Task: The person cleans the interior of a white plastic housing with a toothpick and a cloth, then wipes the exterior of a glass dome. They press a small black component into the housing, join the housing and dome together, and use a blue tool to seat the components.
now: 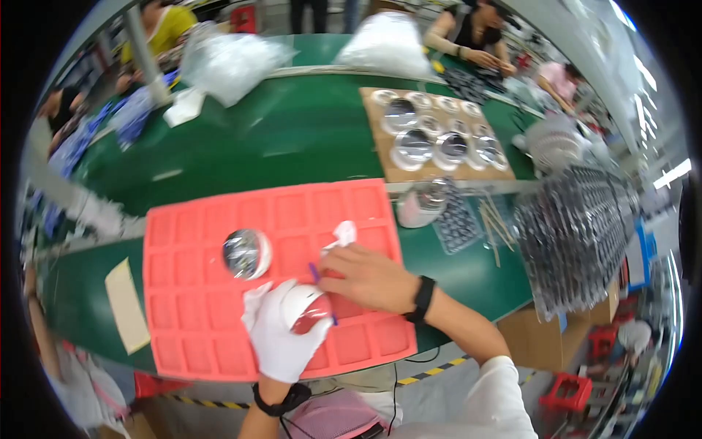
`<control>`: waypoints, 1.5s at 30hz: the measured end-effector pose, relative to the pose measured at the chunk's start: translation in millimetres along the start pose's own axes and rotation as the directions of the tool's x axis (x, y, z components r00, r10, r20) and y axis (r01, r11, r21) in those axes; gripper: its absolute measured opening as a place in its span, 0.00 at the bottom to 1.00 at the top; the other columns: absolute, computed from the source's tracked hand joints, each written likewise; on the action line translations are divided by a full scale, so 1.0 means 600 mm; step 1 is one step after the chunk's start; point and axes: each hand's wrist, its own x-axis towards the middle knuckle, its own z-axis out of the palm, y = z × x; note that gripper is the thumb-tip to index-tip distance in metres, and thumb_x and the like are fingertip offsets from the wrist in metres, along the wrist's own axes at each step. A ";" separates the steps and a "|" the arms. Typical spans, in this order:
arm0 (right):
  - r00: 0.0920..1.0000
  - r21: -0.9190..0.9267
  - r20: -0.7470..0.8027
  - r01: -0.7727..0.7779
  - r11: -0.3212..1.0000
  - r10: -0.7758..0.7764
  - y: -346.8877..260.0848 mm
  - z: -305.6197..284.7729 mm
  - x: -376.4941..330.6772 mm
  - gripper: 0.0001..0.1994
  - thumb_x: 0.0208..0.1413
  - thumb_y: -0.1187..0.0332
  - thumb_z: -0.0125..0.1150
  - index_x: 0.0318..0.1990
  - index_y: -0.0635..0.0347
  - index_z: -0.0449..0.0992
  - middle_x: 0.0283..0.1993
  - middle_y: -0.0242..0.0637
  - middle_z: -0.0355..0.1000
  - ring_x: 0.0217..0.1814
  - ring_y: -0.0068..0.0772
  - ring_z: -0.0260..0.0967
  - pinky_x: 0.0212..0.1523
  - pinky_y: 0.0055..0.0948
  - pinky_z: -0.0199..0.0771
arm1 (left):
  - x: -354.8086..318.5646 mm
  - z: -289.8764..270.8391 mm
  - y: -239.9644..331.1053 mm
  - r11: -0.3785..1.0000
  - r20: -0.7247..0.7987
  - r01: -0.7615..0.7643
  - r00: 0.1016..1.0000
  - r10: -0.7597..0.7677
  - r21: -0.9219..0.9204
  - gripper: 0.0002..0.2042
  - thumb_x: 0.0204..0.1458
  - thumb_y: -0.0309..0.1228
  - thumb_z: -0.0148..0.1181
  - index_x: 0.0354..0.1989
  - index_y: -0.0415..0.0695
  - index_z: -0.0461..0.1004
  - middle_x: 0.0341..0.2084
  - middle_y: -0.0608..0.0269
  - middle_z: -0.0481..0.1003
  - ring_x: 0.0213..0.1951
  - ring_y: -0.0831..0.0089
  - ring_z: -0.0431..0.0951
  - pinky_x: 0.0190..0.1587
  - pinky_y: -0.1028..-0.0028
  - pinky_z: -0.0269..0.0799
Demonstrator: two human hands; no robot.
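Note:
My left hand (284,342), in a white glove, is closed around a white round part (298,301). Its glossy face (314,314) looks red, tilted toward my right hand. Close beside it my bare right hand (351,274) has its fingers curled, with a crumpled white cloth (344,233) poking out beyond them. A thin purple piece (314,272) shows at its fingertips; whether the fingers hold it is hidden. Another white round part (248,254) with a mirror-like face rests on the pink compartment tray (183,300), left of my hands.
A board (398,175) with several round mirror-faced parts lies beyond the tray. Right of the tray are a metal-topped jar (422,205), wooden sticks (497,228) and a tall stack of clear trays (574,241). Yellowish paper (127,304) lies left. People work across the bench.

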 end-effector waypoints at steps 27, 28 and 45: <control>0.183 -0.013 -0.463 -0.980 0.200 0.867 0.099 -0.087 -0.389 0.10 0.55 0.68 0.66 0.42 0.61 0.77 0.35 0.47 0.78 0.37 0.51 0.77 0.39 0.42 0.75 | 0.018 -0.005 -0.023 0.989 0.003 -0.017 1.000 0.018 -0.150 0.18 0.55 0.33 0.59 0.53 0.41 0.77 0.47 0.55 0.78 0.60 0.47 0.65 0.65 0.51 0.54; 0.201 -0.023 -0.499 -0.976 0.218 0.843 0.096 -0.093 -0.380 0.10 0.55 0.69 0.66 0.42 0.61 0.77 0.36 0.47 0.78 0.37 0.50 0.77 0.39 0.42 0.75 | 0.020 -0.006 -0.022 0.986 -0.011 -0.028 1.000 0.027 -0.166 0.18 0.53 0.31 0.60 0.52 0.41 0.77 0.47 0.54 0.78 0.58 0.47 0.67 0.65 0.52 0.55; 0.539 -0.341 -0.832 -0.309 0.888 -0.132 0.017 -0.529 0.178 0.09 0.59 0.79 0.53 0.45 0.63 0.76 0.49 0.47 0.74 0.52 0.50 0.71 0.53 0.38 0.72 | -0.011 -0.032 -0.005 0.979 -0.143 -0.117 0.985 0.094 -0.169 0.14 0.53 0.34 0.64 0.47 0.46 0.82 0.43 0.53 0.79 0.53 0.50 0.70 0.59 0.54 0.63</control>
